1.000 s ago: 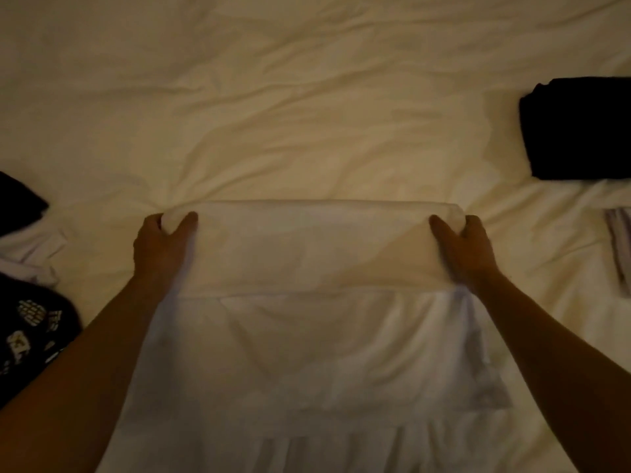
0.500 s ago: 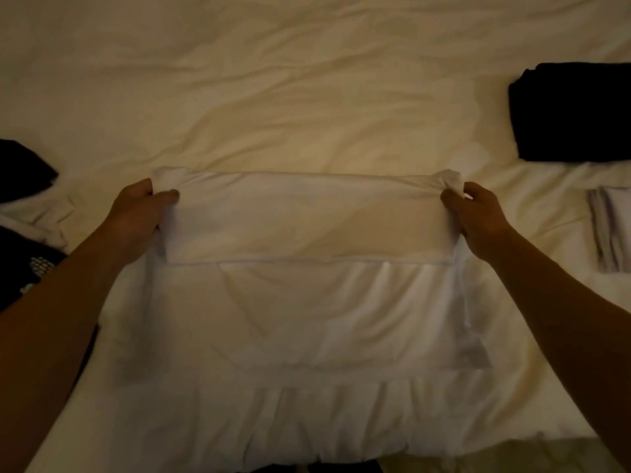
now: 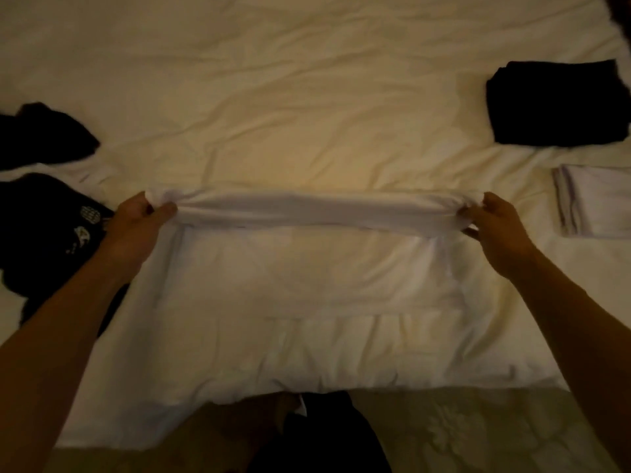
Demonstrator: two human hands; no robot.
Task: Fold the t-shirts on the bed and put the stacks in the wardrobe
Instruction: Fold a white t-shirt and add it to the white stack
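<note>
I pinch the two ends of the white cotton t-shirt (image 3: 317,213) with left hand (image 3: 136,230) and right hand (image 3: 495,230), lifted taut above the cream bed sheet (image 3: 307,97), so the fold lands straight

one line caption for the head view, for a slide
Both hands, left hand and right hand, pinch a white t-shirt mid-fold on the bed.
</note>
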